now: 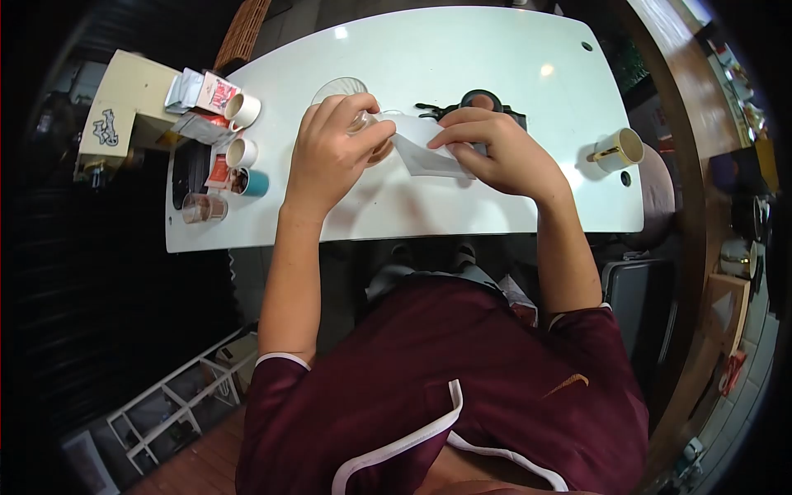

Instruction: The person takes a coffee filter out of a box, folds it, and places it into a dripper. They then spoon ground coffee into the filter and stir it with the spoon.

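A folded sheet of white paper (433, 148) is held up above the white table (487, 49) between both hands. My left hand (338, 148) pinches the paper's left corner, its fingers closed. At the paper's right side, my right hand (495, 148) grips the edge between thumb and fingers. Behind my left hand stands a clear glass vessel (342, 86), partly hidden by the fingers. A black object with a round top (482, 100) sits just beyond my right hand, its lower part covered by the hand.
Two white mugs (241, 110) (240, 153), a teal cup (254, 182), a clear glass (205, 208) and several packets (216, 92) stand at the table's left end. A cream mug (619, 150) is near the right edge.
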Demonstrator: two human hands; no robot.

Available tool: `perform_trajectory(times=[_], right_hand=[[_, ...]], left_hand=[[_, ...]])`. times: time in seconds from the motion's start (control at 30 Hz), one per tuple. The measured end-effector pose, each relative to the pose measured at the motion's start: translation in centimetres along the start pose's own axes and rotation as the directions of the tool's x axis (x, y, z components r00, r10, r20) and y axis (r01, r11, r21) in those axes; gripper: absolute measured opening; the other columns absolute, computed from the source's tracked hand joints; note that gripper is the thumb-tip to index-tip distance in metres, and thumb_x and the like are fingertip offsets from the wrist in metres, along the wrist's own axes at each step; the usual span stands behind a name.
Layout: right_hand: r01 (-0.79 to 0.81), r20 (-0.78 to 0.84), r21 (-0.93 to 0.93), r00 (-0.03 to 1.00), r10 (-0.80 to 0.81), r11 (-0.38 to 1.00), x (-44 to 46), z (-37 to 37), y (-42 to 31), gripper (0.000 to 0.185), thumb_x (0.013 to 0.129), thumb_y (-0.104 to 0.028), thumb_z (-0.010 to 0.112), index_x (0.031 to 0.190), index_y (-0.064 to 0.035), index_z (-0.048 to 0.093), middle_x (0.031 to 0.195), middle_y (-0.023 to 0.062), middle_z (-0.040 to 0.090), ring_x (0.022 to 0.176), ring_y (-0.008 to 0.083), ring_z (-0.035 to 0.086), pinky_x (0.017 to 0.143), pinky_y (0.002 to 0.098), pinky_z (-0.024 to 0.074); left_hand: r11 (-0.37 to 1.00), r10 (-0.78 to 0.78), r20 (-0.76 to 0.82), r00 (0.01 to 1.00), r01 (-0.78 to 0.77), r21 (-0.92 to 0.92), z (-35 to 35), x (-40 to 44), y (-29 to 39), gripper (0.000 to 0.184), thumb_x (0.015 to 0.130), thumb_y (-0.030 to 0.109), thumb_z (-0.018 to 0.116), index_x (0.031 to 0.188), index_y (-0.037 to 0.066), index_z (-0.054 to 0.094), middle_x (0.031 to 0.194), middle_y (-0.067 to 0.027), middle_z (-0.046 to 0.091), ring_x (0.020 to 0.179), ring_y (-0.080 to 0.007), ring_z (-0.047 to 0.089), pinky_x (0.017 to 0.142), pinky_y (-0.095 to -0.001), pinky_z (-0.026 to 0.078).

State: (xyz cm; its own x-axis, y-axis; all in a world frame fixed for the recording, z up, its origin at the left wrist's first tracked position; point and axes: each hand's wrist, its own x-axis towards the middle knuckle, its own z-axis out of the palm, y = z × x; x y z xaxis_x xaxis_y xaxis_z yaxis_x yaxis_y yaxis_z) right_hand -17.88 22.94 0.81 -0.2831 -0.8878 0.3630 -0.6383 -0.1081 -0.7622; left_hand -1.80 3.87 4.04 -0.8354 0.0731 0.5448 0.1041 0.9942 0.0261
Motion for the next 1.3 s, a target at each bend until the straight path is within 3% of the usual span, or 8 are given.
perform_trajectory(times=[0.2, 0.47, 0.63, 0.77, 0.93, 1.07, 1.13, 1.3], right_hand=[[-0.164, 0.064, -0.105, 0.983, 0.171, 0.981, 3.4, 1.3, -1.4, 0.019, 0.082, -0.011, 0.065, 0.096, -0.0017, 0.074, 0.091, 0.0191, 0.071, 0.084, 0.0325, 0.069, 0.08, 0.0375, 0.0541], [-0.192, -0.218, -0.346, 0.968, 0.121, 0.918, 7.2, 2.6, -3.5, 0.023, 0.076, -0.014, 0.074, 0.094, -0.0015, 0.073, 0.089, 0.0177, 0.071, 0.078, 0.033, 0.07, 0.078, 0.0376, 0.0552], [-0.181, -0.346, -0.362, 0.937, 0.049, 0.914, 9.7, 5.1, -5.0, 0.023, 0.075, -0.013, 0.075, 0.095, -0.0007, 0.072, 0.091, 0.0185, 0.07, 0.077, 0.0335, 0.069, 0.074, 0.0372, 0.056], [-0.164, -0.425, -0.09, 0.899, 0.111, 0.982, 10.7, 6.5, -4.0, 0.022, 0.081, -0.012, 0.072, 0.098, 0.0014, 0.072, 0.084, 0.0124, 0.072, 0.071, 0.0219, 0.069, 0.066, 0.0315, 0.0542], [-0.285, -0.438, 0.357, 0.79, 0.429, 0.89, 10.9, 6.3, -4.0, 0.026, 0.091, -0.016, 0.063, 0.104, 0.0052, 0.07, 0.074, 0.0047, 0.066, 0.062, 0.0064, 0.055, 0.053, 0.0213, 0.0429], [-0.284, -0.409, 0.449, 0.778, 0.477, 0.847, 10.6, 6.0, -3.9, 0.033, 0.095, -0.025, 0.061, 0.103, 0.0064, 0.069, 0.077, 0.0051, 0.065, 0.067, 0.0069, 0.055, 0.061, 0.0229, 0.0441], [-0.247, -0.215, 0.72, 0.809, 0.547, 0.649, 10.4, 5.5, -3.7, 0.045, 0.098, -0.036, 0.058, 0.102, 0.0073, 0.069, 0.081, 0.0058, 0.064, 0.077, 0.0088, 0.055, 0.072, 0.0252, 0.0441], [-0.338, -0.196, 0.391, 0.878, 0.436, 0.856, 10.1, 5.9, -3.5, 0.054, 0.098, -0.046, 0.056, 0.106, 0.0063, 0.068, 0.095, 0.0053, 0.06, 0.085, 0.0124, 0.056, 0.081, 0.0275, 0.0438]], left_hand=[[0.999, -0.001, -0.017, 1.0, 0.002, 0.04, -1.5, -1.2, -2.1, 0.022, 0.069, 0.01, 0.073, 0.09, 0.016, 0.07, 0.106, -0.0003, 0.059, 0.099, -0.0234, 0.056, 0.082, -0.0367, 0.045], [0.999, -0.005, -0.032, 0.999, 0.004, -0.042, -3.1, -1.8, -6.3, 0.015, 0.074, 0.012, 0.072, 0.089, 0.016, 0.069, 0.119, 0.0003, 0.056, 0.108, -0.0232, 0.053, 0.091, -0.0366, 0.043], [0.781, -0.318, -0.018, 0.948, 0.251, -0.572, -1.9, -2.1, -9.2, 0.028, 0.085, 0.01, 0.07, 0.112, 0.009, 0.063, 0.116, -0.0044, 0.06, 0.096, -0.0179, 0.055, 0.088, -0.0313, 0.044], [0.454, -0.444, 0.162, 0.881, 0.377, -0.808, -0.9, -2.0, -10.5, 0.034, 0.09, 0.007, 0.066, 0.123, 0.001, 0.057, 0.114, -0.0064, 0.063, 0.093, -0.0126, 0.056, 0.088, -0.0276, 0.045], [0.428, -0.337, 0.25, 0.908, 0.384, -0.818, -0.2, -2.2, -11.4, 0.034, 0.09, 0.001, 0.065, 0.124, -0.003, 0.058, 0.108, -0.0091, 0.065, 0.097, -0.0131, 0.06, 0.089, -0.0267, 0.048], [0.216, -0.406, 0.288, 0.867, 0.397, -0.892, 0.2, -1.9, -11.4, 0.029, 0.091, 0.0, 0.065, 0.119, -0.006, 0.061, 0.103, -0.0098, 0.067, 0.095, -0.0133, 0.064, 0.086, -0.0259, 0.052], [0.176, -0.403, 0.298, 0.865, 0.393, -0.902, 0.5, -1.7, -11.4, 0.028, 0.091, 0.0, 0.065, 0.118, -0.006, 0.061, 0.102, -0.0094, 0.068, 0.093, -0.013, 0.064, 0.085, -0.0254, 0.053], [0.202, -0.412, 0.308, 0.857, 0.416, -0.887, 0.5, -1.6, -11.1, 0.025, 0.091, 0.001, 0.067, 0.115, -0.006, 0.063, 0.099, -0.0089, 0.069, 0.089, -0.0126, 0.065, 0.083, -0.0247, 0.053]])
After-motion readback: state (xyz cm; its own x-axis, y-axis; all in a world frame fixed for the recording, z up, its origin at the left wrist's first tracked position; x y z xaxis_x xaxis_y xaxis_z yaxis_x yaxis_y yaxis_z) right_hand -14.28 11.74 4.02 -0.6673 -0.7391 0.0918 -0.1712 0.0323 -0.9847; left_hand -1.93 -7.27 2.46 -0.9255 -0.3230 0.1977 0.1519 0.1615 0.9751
